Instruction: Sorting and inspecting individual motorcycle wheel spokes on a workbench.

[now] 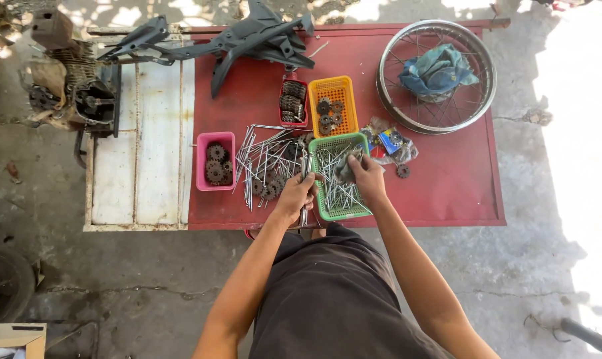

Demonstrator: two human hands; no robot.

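Nearest, left hand (296, 194) clamped on bundle of metal spokes (304, 193) at desk (447, 193) front edge. Right hand (367, 178) reaches into green basket (322, 211) full of spokes, fingers closed on few. Beyond: loose spoke pile (264, 156), pink tray (202, 163), orange basket (332, 85), wheel rim (387, 100).

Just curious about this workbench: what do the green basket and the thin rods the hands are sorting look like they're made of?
Green basket: probably moulded plastic, from its bright colour and mesh walls. Thin rods: likely bare metal, silvery and glinting; left hand grips several, right hand reaches into the basket.
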